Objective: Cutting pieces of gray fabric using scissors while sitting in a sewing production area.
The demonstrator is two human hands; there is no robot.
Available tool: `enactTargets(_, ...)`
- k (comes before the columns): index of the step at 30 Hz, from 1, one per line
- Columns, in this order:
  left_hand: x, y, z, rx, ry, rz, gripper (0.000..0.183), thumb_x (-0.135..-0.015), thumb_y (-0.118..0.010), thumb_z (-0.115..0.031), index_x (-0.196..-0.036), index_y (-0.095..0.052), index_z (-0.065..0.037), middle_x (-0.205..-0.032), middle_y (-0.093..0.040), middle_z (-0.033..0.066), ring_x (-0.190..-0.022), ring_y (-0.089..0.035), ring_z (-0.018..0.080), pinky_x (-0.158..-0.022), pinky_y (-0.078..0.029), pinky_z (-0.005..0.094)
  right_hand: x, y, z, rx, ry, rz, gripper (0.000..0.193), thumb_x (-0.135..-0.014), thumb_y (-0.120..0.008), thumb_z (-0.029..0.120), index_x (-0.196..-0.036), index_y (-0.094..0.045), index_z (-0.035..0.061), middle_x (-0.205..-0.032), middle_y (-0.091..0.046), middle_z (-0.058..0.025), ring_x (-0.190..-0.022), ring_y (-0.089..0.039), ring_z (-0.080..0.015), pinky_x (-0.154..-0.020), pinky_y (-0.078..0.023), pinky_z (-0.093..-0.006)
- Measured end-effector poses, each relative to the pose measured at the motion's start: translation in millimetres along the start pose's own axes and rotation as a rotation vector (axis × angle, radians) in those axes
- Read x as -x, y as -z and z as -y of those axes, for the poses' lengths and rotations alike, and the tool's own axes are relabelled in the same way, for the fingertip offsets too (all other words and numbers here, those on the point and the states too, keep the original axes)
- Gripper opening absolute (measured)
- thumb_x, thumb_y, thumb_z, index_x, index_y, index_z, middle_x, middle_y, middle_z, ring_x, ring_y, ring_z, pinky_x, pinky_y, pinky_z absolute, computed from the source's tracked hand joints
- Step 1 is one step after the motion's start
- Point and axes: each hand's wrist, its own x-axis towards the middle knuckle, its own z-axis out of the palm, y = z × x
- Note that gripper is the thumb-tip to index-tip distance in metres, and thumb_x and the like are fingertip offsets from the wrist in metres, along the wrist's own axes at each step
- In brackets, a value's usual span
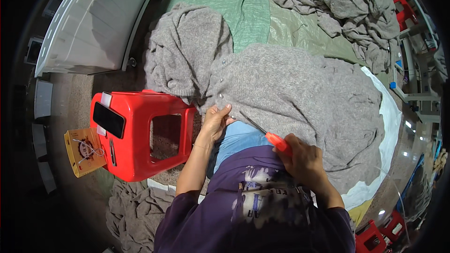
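Note:
Across my lap lies a large grey knit cloth (276, 79), with small shiny studs along its near left edge. My left hand (216, 120) is closed on that edge, thumb and fingers pinching the fabric beside a stud. In my right hand (304, 163) is an orange-handled screwdriver-like tool (279, 144). Its thin dark shaft points up and left, with the tip over the cloth a little right of my left fingers. Whether the tip touches the fabric, I cannot tell.
To my left a red plastic stool (133, 159) carries a black phone (108, 120) and a small dark slim tool (112, 153). A yellow box (84, 152) is at its left side. Beyond stands a white wheeled bin (93, 23). More grey cloth (347, 4) lies on green sheeting (220, 0).

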Motion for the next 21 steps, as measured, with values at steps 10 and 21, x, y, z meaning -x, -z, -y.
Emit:
enactTargets(10, 14, -26, -5, -0.152, -0.007, -0.219, 0.024, -0.085, -0.068, -0.024, -0.077, -0.06, -0.003, -0.059, -0.061, 0.0072, -0.043, -0.057, 0.0156, -0.043, -0.053, 0.0308, -6, 3, 0, 0.01, -0.01, 0.154, 0.03, -0.083, -0.063, 0.038, -0.088, -0.05, 0.0112, -0.072, -0.063, -0.0083, -0.065, -0.062, -0.0309, -0.06, -0.047, -0.0427)
enactTargets(21, 54, -113, 9, -1.242, -0.713, 0.872, 0.042, -0.082, -0.064, -0.035, -0.061, -0.057, 0.001, -0.06, -0.054, 0.0186, -0.066, -0.056, 0.0344, -0.059, -0.043, 0.0403, -28, 32, -34, -0.587, -0.327, -0.378, 0.021, -0.087, -0.063, 0.019, -0.095, -0.057, 0.0014, -0.065, -0.056, -0.0131, -0.054, -0.055, -0.0231, -0.054, -0.044, -0.0345)
